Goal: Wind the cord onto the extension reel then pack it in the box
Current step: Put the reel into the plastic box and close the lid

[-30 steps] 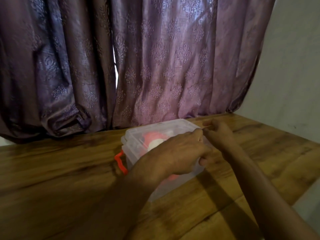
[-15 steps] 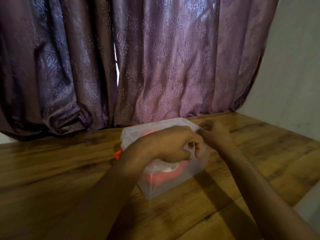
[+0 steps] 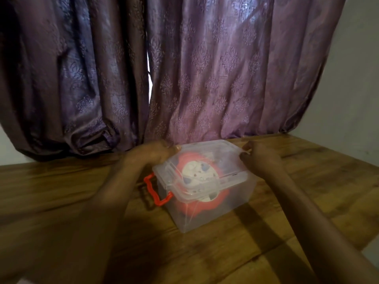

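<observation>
Hands are resting at the two far corners of the lid (image 3: 207,158), one on each side of the box (image 3: 231,201). The left hand (image 3: 149,154) is touching the far-left corner with its fingertips, and the right hand (image 3: 260,158) is touching the far-right edge. Both are curled loosely against the plastic; whether they are really pinching the lid or only pressing on it, I cannot tell.

The box is standing straight in front of the person, on the wooden tabletop (image 3: 61,201), and its long axis is running from near-left to far-right, a little turned against the tabletop edge. The two hands are about equally near to it, so neither is having an advantage.

The reel (image 3: 203,203) is already lying inside the box, flat, with its pale round face (image 3: 198,174) looking up through the clear lid and its orange rim touching or almost touching the near wall. No loose cord is hanging outside, so the winding seems finished. The lid is sitting on top but looks a little shifted and raised at the near-left side, above the orange handle (image 3: 152,190), so I am judging it as not yet snapped shut. Pressing down evenly at the corners is probably what is remaining.
</observation>
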A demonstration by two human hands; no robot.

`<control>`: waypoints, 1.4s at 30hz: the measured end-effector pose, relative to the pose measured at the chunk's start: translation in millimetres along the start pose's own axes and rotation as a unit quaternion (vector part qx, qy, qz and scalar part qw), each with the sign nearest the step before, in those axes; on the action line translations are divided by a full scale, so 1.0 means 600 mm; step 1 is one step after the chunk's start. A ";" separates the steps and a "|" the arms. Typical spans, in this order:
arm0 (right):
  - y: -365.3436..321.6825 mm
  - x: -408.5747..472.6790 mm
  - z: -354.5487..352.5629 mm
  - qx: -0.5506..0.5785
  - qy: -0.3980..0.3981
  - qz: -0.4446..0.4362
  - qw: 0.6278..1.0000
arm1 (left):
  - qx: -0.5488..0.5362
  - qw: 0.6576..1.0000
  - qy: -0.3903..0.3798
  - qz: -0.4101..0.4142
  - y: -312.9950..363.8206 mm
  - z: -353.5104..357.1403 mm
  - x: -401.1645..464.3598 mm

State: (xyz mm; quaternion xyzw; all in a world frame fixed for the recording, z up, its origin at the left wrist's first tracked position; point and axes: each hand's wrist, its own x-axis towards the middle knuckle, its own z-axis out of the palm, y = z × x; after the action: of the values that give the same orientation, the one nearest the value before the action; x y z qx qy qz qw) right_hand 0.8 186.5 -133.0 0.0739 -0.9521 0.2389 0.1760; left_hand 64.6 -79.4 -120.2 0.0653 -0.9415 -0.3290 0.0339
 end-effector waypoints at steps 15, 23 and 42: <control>0.000 0.000 0.002 0.035 -0.058 0.020 0.998 | -0.166 0.984 -0.033 0.056 -0.023 0.008 -0.018; -0.006 -0.006 0.003 -0.017 -0.022 -0.005 1.000 | -0.133 0.991 0.010 -0.013 -0.015 0.013 -0.004; -0.175 -0.229 0.050 -0.098 0.114 -0.321 0.935 | 0.094 0.991 0.017 -0.098 0.012 -0.004 0.000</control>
State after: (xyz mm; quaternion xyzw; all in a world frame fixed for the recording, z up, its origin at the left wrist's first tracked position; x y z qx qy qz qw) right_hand 143.0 88.2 -163.8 0.3302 -0.8700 0.0820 0.3568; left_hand 64.3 -75.4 -113.8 0.1655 -0.9567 -0.2392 0.0113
